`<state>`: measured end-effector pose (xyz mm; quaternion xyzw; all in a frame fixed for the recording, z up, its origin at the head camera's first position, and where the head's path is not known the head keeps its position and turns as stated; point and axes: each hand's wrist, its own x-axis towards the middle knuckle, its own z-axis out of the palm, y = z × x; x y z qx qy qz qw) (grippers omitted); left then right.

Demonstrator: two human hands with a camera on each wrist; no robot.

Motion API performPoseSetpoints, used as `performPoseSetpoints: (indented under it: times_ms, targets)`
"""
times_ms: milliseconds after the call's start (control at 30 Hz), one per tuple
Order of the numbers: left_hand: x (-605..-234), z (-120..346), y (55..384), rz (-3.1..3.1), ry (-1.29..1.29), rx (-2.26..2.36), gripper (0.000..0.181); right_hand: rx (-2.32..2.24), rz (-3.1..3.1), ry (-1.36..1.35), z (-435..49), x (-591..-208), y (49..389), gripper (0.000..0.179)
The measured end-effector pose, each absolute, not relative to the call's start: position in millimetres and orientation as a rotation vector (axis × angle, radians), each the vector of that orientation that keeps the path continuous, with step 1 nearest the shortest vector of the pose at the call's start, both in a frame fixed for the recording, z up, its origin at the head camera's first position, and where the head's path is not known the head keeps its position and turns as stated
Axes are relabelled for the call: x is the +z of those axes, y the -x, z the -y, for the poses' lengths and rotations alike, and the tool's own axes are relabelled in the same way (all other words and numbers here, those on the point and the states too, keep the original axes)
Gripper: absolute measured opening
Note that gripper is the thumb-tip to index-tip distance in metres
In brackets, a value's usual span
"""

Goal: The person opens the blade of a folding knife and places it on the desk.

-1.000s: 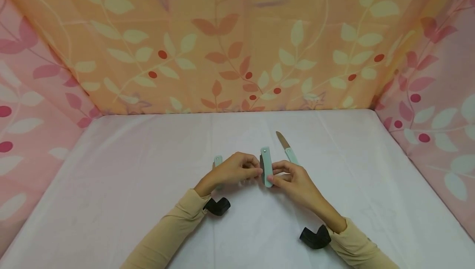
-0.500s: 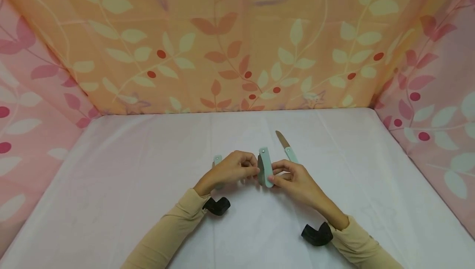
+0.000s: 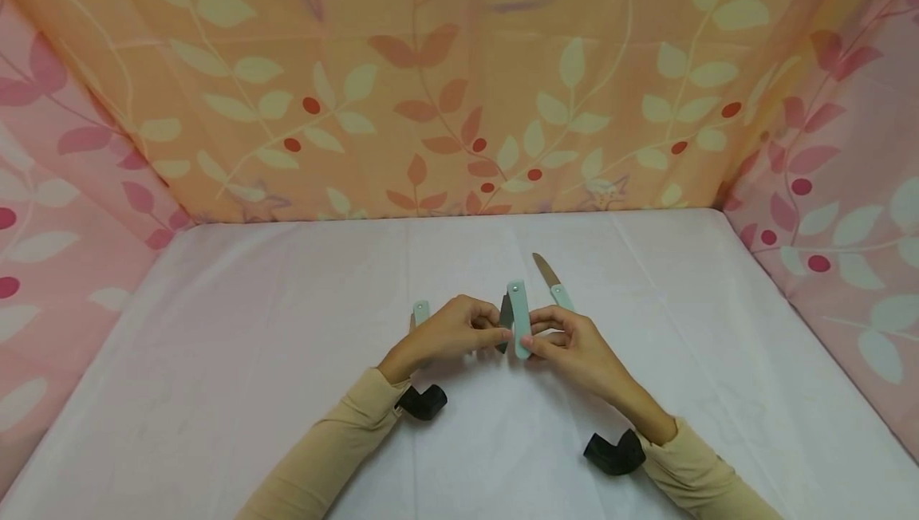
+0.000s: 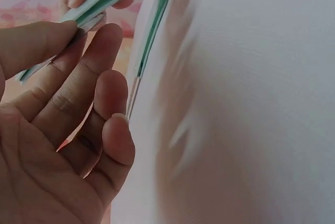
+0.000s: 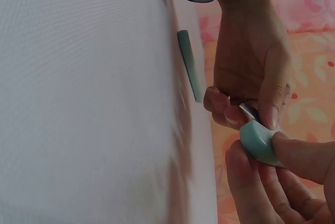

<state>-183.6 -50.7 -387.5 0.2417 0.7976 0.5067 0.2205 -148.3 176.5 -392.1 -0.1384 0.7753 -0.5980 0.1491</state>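
The right hand (image 3: 567, 344) pinches the folding knife (image 3: 518, 319) by its stiff, light mint handle while left hand (image 3: 452, 328) fingers pinch its thin blade, safest held by the flats.

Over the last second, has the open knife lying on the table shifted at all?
No. The open knife lies at the same angle beside the right hand, equally far from the table's back edge; small offsets look like camera motion.

I see a white tabletop (image 3: 215, 360), and on it lie an open knife (image 3: 554, 285) and one mint-green folded knife (image 3: 420, 313).
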Motion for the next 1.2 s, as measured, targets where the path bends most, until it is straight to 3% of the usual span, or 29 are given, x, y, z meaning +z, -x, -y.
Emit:
performPoseSetpoints:
  times_ms: [1200]
  targets:
    - [-381, 58, 188, -2.281, -0.679, 1.458, 0.01, -1.582, -2.383, 0.473, -194, -385, 156, 0.04]
